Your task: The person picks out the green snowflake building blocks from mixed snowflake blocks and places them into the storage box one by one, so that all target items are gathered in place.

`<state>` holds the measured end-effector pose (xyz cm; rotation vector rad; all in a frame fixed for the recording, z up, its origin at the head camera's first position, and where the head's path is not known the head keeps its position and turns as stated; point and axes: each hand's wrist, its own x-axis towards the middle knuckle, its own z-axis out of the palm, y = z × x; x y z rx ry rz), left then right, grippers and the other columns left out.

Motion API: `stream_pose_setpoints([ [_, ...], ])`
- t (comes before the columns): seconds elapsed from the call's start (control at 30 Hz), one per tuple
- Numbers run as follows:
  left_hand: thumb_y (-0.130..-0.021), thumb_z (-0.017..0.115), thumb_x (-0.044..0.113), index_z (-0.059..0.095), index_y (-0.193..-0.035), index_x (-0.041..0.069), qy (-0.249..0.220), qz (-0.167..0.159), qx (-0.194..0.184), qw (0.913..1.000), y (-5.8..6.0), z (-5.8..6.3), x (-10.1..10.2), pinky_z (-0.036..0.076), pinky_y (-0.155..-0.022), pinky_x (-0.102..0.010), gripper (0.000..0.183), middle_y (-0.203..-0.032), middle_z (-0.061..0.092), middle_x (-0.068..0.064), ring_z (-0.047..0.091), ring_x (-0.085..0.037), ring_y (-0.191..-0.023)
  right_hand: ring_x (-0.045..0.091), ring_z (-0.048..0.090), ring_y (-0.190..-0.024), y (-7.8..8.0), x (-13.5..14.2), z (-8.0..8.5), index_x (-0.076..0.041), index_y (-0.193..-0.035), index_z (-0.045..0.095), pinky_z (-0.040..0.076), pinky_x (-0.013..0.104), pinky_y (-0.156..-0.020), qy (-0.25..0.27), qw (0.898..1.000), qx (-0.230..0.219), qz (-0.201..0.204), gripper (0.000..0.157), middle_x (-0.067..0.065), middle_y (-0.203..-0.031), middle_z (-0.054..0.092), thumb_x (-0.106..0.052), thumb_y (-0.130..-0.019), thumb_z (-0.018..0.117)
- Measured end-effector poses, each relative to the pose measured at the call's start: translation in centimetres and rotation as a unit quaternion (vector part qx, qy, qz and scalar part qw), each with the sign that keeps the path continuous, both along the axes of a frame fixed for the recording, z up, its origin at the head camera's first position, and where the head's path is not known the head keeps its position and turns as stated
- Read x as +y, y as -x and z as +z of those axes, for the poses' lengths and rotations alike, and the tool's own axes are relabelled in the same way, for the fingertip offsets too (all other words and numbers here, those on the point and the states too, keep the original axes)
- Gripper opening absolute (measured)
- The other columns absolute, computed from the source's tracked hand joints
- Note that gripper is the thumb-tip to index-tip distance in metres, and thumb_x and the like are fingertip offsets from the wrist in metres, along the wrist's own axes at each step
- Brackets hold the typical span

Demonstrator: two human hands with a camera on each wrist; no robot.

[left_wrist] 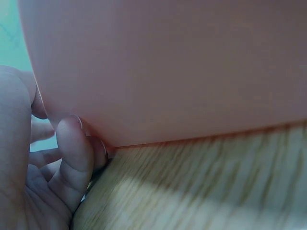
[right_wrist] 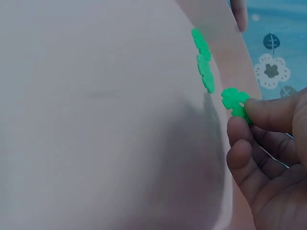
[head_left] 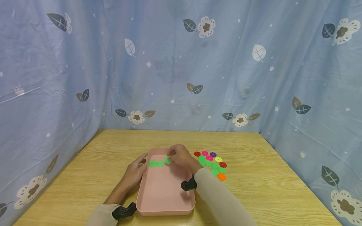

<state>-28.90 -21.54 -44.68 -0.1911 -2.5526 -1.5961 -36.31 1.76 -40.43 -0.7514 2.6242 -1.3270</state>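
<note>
Curtain: a blue curtain [head_left: 158,40] printed with leaves and flowers is hanging beyond the far edge and along both sides.
Tabletop: the wood-grain tabletop [head_left: 268,188] is stretching forward to the curtain.
Tray: a pink tray [head_left: 167,191] is resting roughly midway between the tabletop's left and right edges.
Sleeves: pale sleeves [head_left: 223,197] are reaching in from the near edge.
Loose pile: flower-shaped pieces [head_left: 215,165] in green, red, pink, purple, yellow and orange are lying close together just right of the tray.
Left grip: the left hand [head_left: 135,172] is holding the tray by its far left corner, fingers bending round the outside.
Right grip: the right hand [head_left: 181,155] is pinching one green flower [right_wrist: 233,99].
Green pair: two green flowers [head_left: 152,164] are lying side by side inside the tray, near its far left corner.
Pinched flower: it is hovering near the tray's far edge, right of the pair.
</note>
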Motion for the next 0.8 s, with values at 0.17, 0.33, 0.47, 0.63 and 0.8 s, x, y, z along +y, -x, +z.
stream_pose_setpoints([
  [0.17,-0.094,0.047,0.015,0.042,-0.156,0.012,-0.006,0.000,-0.003,1.0000,0.03,0.00,0.07,0.053,-0.065,-0.030,0.062,-0.139,0.057,-0.021,0.065,-0.023,-0.093,0.017,0.068,-0.064,0.07,-0.29,-0.24,-0.007,-0.090,0.072,0.052,0.029,-0.070,-0.043,0.999,0.012,-0.019,0.003,-0.003,-0.071,0.068,-0.005,-0.087,0.072],
  [0.33,-0.094,0.047,0.014,0.042,-0.155,0.013,-0.005,0.001,-0.003,1.0000,0.05,0.01,0.18,0.053,-0.063,-0.031,0.061,-0.138,0.058,-0.020,0.065,-0.022,-0.091,0.009,0.066,-0.059,0.07,-0.41,-0.43,-0.014,-0.083,0.071,0.048,0.037,-0.091,-0.090,0.995,0.025,-0.035,0.007,-0.006,-0.066,0.068,-0.009,-0.087,0.073],
  [0.47,-0.094,0.047,0.013,0.042,-0.155,0.014,-0.011,0.002,-0.003,0.9999,0.06,-0.03,0.13,0.052,-0.056,-0.031,0.062,-0.138,0.058,-0.020,0.065,-0.021,-0.084,0.009,0.065,-0.058,0.10,-0.47,-0.55,-0.016,-0.080,0.071,0.049,0.038,-0.091,-0.109,0.993,0.021,-0.042,0.009,-0.006,-0.065,0.068,-0.010,-0.087,0.073],
  [0.63,-0.093,0.047,0.013,0.042,-0.156,0.014,-0.017,-0.001,-0.009,0.9998,0.12,-0.08,0.05,0.051,-0.051,-0.032,0.062,-0.139,0.057,-0.020,0.065,-0.020,-0.079,0.009,0.064,-0.060,0.09,-0.54,-0.67,-0.016,-0.080,0.072,0.052,0.036,-0.086,-0.128,0.990,0.023,-0.049,0.009,-0.006,-0.062,0.067,-0.012,-0.087,0.073],
  [0.8,-0.095,0.046,0.013,0.040,-0.156,0.012,-0.016,-0.009,-0.008,0.9998,0.09,0.03,0.04,0.053,-0.056,-0.032,0.062,-0.140,0.056,-0.021,0.066,-0.021,-0.084,0.010,0.061,-0.063,-0.15,-0.56,-0.56,-0.016,-0.077,0.074,0.048,0.040,-0.096,-0.137,0.989,0.037,-0.049,0.010,-0.007,-0.059,0.067,-0.010,-0.085,0.071],
])
